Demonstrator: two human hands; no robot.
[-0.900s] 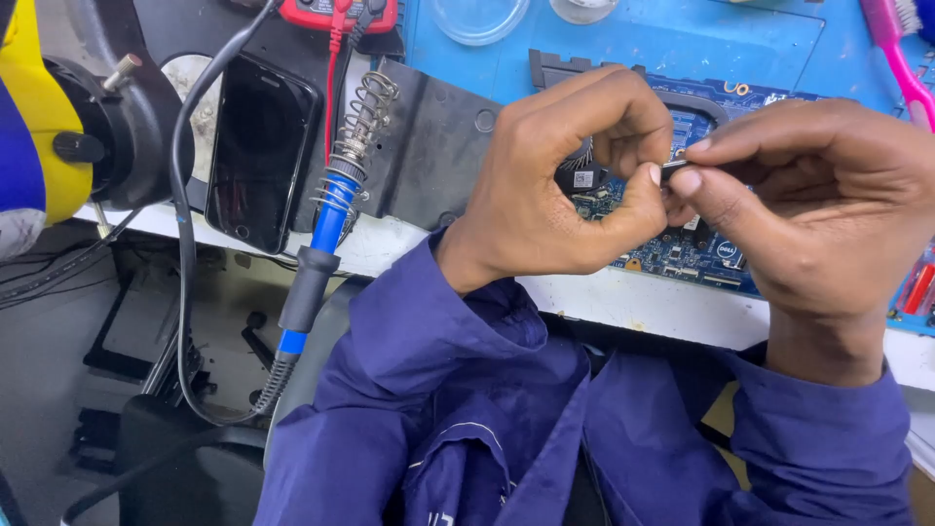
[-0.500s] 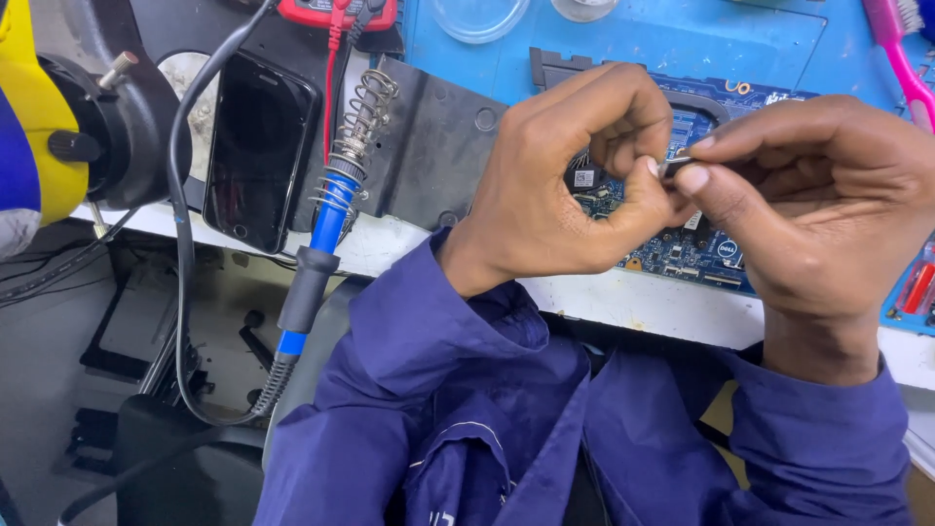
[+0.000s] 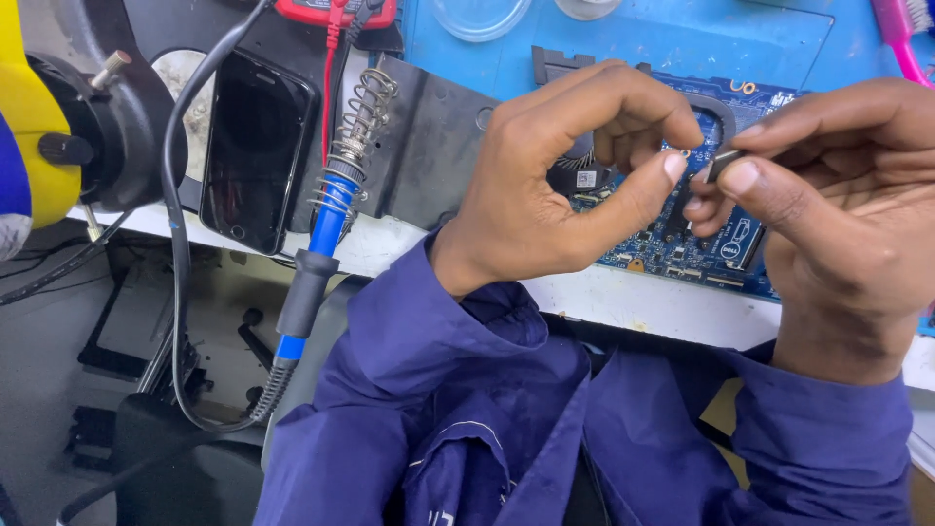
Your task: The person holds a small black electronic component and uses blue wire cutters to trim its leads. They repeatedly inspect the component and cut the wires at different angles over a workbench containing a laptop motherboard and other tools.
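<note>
A white-edged tabletop (image 3: 623, 302) carries a blue work mat (image 3: 623, 39), with a blue circuit board (image 3: 682, 248) lying on it. A dark phone (image 3: 255, 151) rests face up at left, beside a soldering iron (image 3: 326, 219) in its coiled stand (image 3: 365, 112).

A white-edged workbench (image 3: 623, 302) carries a blue mat (image 3: 623, 39). Left of the bench, lower down, the grey floor (image 3: 39, 390) lies dim, with black clutter (image 3: 117, 331) just below the bench edge.
</note>
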